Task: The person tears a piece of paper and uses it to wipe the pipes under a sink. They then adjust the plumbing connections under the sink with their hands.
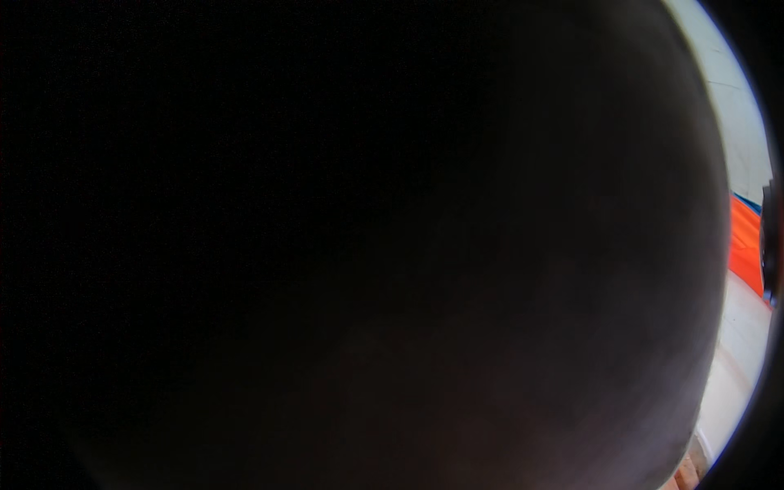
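Note:
A dark, blurred shape [572,351] right up against the lens covers nearly the whole head view. What it is cannot be made out. Neither of my hands can be recognised, and whatever they hold or touch is hidden. At the lower right rim a small pinkish-brown patch [686,474] peeks out, too little of it to name.
Along the right rim a thin strip stays visible. It holds a pale surface [735,114] at the top, a bright orange piece [744,243] that looks like cloth, and a white surface [739,335] below it. A dark edge [768,241] borders the orange.

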{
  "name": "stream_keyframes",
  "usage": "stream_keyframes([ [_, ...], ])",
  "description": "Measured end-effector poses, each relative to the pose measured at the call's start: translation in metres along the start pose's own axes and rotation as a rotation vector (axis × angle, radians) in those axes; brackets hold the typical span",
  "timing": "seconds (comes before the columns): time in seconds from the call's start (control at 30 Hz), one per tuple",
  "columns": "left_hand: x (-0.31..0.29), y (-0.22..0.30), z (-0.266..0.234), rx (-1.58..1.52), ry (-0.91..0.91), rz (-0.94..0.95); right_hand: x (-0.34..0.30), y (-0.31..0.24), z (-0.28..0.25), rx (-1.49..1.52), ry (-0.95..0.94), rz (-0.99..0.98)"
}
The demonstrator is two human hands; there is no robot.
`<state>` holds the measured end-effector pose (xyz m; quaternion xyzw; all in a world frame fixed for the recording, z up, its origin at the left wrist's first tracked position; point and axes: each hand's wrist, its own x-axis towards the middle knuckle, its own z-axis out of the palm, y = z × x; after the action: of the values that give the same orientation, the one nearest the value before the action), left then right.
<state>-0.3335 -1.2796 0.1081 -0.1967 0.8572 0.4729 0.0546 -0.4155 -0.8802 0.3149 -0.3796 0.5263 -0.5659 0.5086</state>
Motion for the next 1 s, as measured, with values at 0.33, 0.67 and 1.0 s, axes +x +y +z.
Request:
stream_keyframes([
  [0.33,-0.012,0.053,-0.005,0.007,0.068,-0.237,-0.026,-0.008,-0.015,0.136,-0.231,0.113],
  [0.67,-0.011,0.049,-0.004,-0.059,0.033,-0.281,-0.041,-0.009,-0.026,0.210,-0.280,0.167],
  [1.0,-0.005,0.049,-0.005,-0.088,0.017,-0.259,-0.040,-0.012,-0.007,0.249,-0.405,0.134],
])
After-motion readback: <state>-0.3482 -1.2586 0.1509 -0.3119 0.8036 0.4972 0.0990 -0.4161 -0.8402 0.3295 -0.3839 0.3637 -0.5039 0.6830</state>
